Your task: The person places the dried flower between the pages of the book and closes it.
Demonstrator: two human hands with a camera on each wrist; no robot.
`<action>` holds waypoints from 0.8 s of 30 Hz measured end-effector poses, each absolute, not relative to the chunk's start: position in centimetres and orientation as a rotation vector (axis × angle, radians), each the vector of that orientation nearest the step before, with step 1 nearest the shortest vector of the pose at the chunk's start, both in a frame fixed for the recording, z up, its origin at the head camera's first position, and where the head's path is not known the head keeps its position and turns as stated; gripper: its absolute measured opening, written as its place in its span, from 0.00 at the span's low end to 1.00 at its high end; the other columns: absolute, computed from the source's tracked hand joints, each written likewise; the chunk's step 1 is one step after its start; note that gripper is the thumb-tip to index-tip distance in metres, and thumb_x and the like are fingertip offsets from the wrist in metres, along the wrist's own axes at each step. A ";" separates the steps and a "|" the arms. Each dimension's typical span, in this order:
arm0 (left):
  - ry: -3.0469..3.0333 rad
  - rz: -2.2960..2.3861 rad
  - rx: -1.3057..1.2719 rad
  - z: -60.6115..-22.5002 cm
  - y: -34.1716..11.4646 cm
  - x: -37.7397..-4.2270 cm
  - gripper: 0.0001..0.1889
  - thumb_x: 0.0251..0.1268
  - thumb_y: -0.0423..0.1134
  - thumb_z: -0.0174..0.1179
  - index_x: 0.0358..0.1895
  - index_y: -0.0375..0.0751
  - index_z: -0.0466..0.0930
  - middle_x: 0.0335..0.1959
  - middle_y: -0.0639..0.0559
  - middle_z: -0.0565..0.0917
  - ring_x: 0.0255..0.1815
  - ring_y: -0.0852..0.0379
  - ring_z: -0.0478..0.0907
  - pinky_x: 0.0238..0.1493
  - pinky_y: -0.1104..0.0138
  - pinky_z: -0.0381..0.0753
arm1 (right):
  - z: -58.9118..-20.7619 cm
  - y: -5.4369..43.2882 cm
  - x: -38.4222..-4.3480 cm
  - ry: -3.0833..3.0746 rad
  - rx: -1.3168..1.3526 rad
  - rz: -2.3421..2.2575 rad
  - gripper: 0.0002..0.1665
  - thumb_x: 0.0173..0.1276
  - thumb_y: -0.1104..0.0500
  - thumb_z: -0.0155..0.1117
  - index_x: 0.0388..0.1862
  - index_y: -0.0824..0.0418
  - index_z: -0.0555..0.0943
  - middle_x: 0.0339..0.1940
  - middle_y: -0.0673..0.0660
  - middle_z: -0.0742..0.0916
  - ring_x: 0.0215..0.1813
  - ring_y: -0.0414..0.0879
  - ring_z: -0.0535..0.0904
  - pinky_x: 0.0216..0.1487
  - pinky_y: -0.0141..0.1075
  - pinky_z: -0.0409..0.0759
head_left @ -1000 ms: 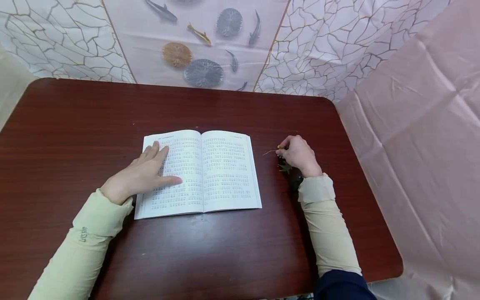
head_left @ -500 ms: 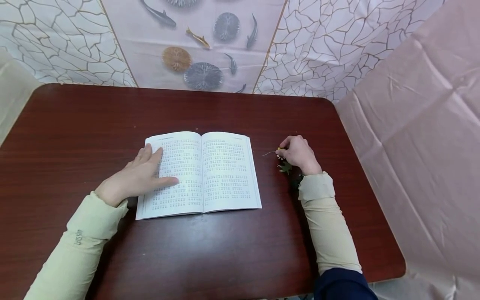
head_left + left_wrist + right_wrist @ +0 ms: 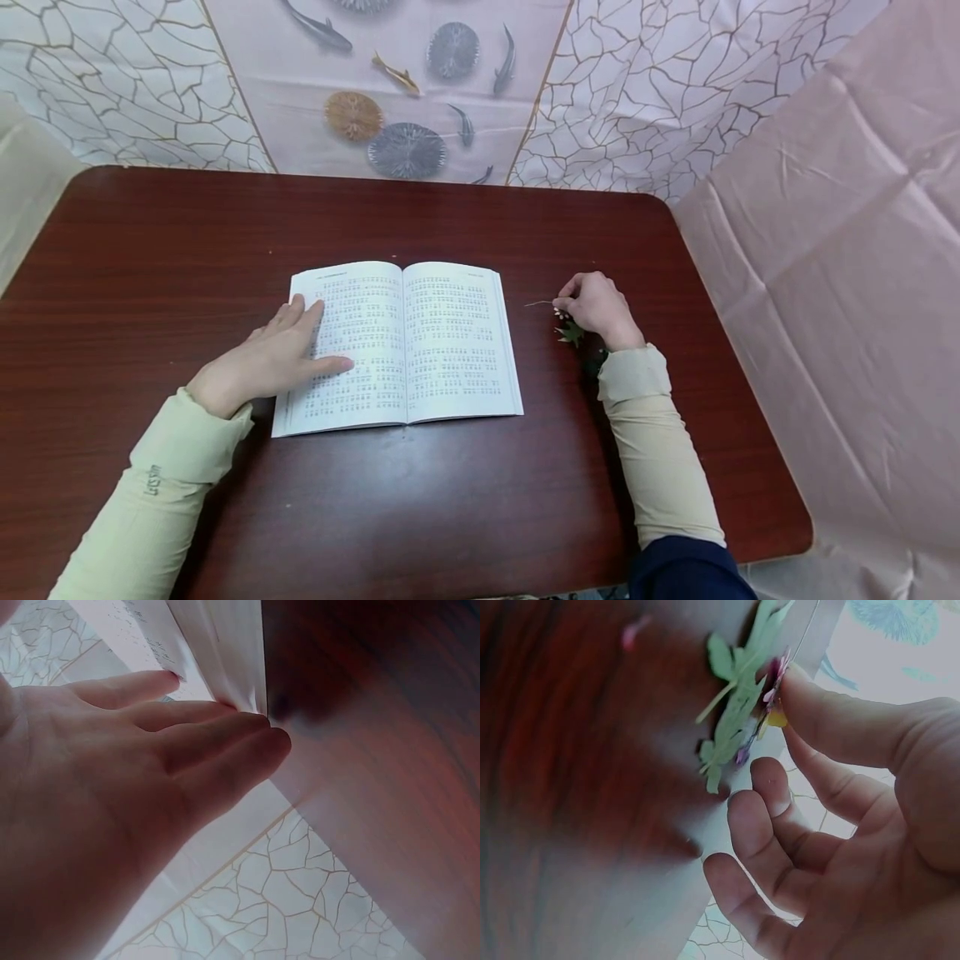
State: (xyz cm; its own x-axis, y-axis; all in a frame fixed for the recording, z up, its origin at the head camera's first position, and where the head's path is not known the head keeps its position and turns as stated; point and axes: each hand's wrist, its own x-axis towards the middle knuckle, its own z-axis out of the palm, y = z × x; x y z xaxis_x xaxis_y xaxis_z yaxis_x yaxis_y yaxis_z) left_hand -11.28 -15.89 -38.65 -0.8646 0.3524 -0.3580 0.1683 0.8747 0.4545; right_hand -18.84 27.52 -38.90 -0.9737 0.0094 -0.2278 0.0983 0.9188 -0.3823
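An open book (image 3: 457, 342) with printed pages lies flat on the table. My left hand (image 3: 262, 358) rests over the left page's outer part, fingers straight and thumb spread toward the fold. Right of the book, my right hand (image 3: 600, 307) pinches a small thin-stemmed flower between thumb and index finger. Its fine stem (image 3: 536, 303) sticks out to the left. In the right wrist view a yellow petal (image 3: 776, 718) shows under the thumb, beside a pink-purple flower (image 3: 776, 675). Green leaves (image 3: 739, 697) lie there; the other fingers are loosely bent.
Tiny white blossoms (image 3: 560, 313) and a pointed green leaf (image 3: 572, 334) lie just below the right fingers. A dark item (image 3: 596, 362) is partly hidden by the right cuff. The brown table (image 3: 450, 517) meets a patterned cloth (image 3: 645, 108) at its back edge.
My left hand has slid slightly left across the page. My right hand has stayed nearly in place; the thin stem lies more level, and the yellow at the fingertips no longer shows from the head.
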 end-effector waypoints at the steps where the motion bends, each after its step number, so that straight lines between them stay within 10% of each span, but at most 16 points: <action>1: 2.610 0.574 0.385 -38.7 -15.9 -11.3 0.59 0.60 0.70 0.54 0.74 0.23 0.40 0.74 0.21 0.38 0.73 0.24 0.37 0.66 0.33 0.47 | -38.9 27.5 -18.8 2.855 0.079 -0.584 0.11 0.69 0.52 0.64 0.39 0.59 0.84 0.35 0.57 0.84 0.38 0.53 0.78 0.45 0.48 0.74; 24: 2.599 0.575 0.371 -38.4 -16.2 -10.9 0.58 0.60 0.70 0.54 0.74 0.22 0.42 0.73 0.20 0.39 0.73 0.23 0.39 0.63 0.31 0.48 | -38.5 28.5 -18.7 2.819 0.065 -0.599 0.16 0.67 0.52 0.67 0.45 0.63 0.81 0.41 0.61 0.85 0.49 0.59 0.76 0.61 0.61 0.58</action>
